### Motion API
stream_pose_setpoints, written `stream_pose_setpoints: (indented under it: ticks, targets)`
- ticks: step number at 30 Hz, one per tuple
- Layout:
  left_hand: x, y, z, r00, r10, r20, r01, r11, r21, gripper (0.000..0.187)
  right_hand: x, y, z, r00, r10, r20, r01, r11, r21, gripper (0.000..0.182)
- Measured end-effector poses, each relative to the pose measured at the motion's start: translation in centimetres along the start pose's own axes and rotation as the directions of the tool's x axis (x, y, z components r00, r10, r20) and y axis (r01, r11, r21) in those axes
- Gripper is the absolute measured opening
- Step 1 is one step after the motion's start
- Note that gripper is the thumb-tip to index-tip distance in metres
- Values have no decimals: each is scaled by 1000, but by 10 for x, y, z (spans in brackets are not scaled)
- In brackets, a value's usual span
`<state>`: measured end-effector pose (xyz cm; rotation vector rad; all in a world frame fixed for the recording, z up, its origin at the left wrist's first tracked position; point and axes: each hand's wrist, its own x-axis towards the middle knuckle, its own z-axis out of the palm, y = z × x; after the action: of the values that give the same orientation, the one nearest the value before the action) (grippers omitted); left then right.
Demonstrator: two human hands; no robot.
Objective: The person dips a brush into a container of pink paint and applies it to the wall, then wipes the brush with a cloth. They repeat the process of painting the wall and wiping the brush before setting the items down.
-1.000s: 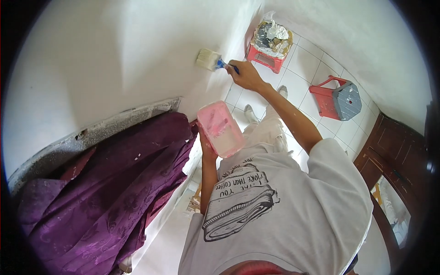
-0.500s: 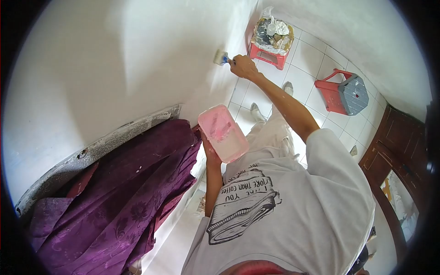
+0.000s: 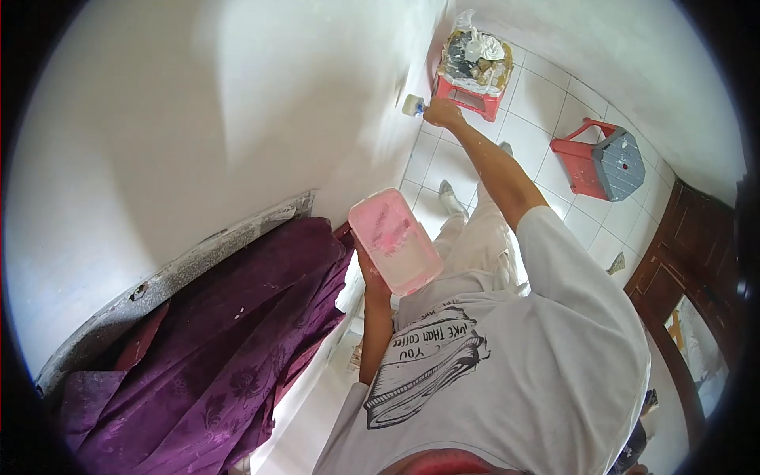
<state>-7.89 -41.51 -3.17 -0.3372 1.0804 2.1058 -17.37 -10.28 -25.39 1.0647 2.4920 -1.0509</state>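
Brush near edge of wall, tray well apart

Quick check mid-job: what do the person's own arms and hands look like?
Both the right hand and the partly hidden left hand look ungloved, with no watch or bracelet showing. The forearms are bare below the loose, plain short sleeves of a light grey T-shirt.

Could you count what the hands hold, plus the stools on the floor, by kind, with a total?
Brush, in the right hand: 1
Pink container, in the left hand: 1
Stools: 2
Total: 4
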Motion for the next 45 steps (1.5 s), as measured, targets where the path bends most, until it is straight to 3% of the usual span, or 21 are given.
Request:
stream_pose_setpoints:
  ticks: [2, 5, 7, 8, 10, 13, 17, 19, 22, 23, 26, 27, 29, 31, 32, 33, 35, 37, 39, 43, 45]
  targets:
    - [1, -1, 1, 1000, 17, -6, -17, 1000, -2, 61, -2, -17, -12, 1000, 21, 0, -21, 997, 71, 43]
    - [3, -3, 1, 999, 47, -4, -47, 999, -22, 59, -31, -61, -66, 995, -92, -47, 95, 993, 72, 42]
    - [4, -5, 3, 998, 62, -2, -62, 998, -27, 59, -85, -92, -128, 981, -189, -33, 191, 943, 274, 36]
    - [4, -4, 5, 998, 58, -1, -58, 998, -28, 59, -95, -92, -140, 982, -185, -34, 187, 944, 273, 36]
    - [5, -3, 12, 996, 76, 45, -80, 991, 105, 62, -104, -85, -154, 912, -389, -128, 397, 765, 507, 36]
    - [6, -7, 9, 999, 22, 27, -23, 1000, 11, 62, -75, -76, -132, 906, -418, -76, 407, 802, 437, 37]
    - [3, -12, 7, 997, 73, 20, -75, 992, 102, 62, 15, -4, -16, 899, -419, -126, 437, 851, 291, 40]
    - [1, -9, 17, 999, 29, 40, -32, 998, 60, 62, 43, 27, 14, 985, -174, 12, 175, 982, -72, 41]
    - [0, -11, 25, 995, 28, 100, -32, 999, 37, 62, 16, 5, -26, 963, -271, 15, 271, 962, -32, 44]
    - [4, -12, 25, 994, 26, 110, -31, 999, 36, 62, 13, -9, -33, 969, -243, -43, 247, 964, 100, 43]
    - [5, -21, 18, 997, 58, 53, -66, 988, 141, 62, -43, -57, -109, 911, -399, -103, 411, 899, 153, 43]
    - [7, -23, 12, 997, 31, 72, -39, 993, 113, 61, -59, -61, -126, 913, -395, -102, 406, 902, 148, 43]
    - [14, -29, 8, 995, 7, 104, -16, 996, 83, 60, -74, -65, -149, 832, -529, -169, 546, 724, 422, 44]
    - [17, -32, 6, 989, -47, 137, 59, 995, -82, 59, -64, -61, -145, 827, -531, -185, 553, 706, 443, 43]
    - [19, -35, -2, 990, -46, 136, 56, 996, -75, 59, -59, -59, -138, 824, -532, -195, 555, 686, 471, 42]
    - [21, -42, -13, 995, -3, 98, 3, 1000, -5, 59, -46, -55, -124, 869, -474, -144, 492, 795, 353, 38]
    - [20, -46, -20, 997, 45, 56, -48, 997, 68, 60, -3, -22, -53, 892, -431, -133, 451, 849, 275, 37]
    - [24, -47, -19, 997, 45, 57, -50, 995, 82, 61, 32, 6, -24, 913, -383, -141, 404, 896, 185, 37]
    - [22, -48, -18, 998, 38, 48, -42, 995, 94, 61, 39, 18, -23, 988, -90, 126, 105, 988, -113, 39]
    - [25, -45, -16, 999, 24, 40, -28, 995, 100, 63, 16, -19, -62, 986, -165, 40, 160, 981, 112, 39]
    - [30, -49, -12, 999, 19, 36, -22, 996, 92, 64, -8, -43, -93, 962, -273, -15, 273, 956, 105, 43]
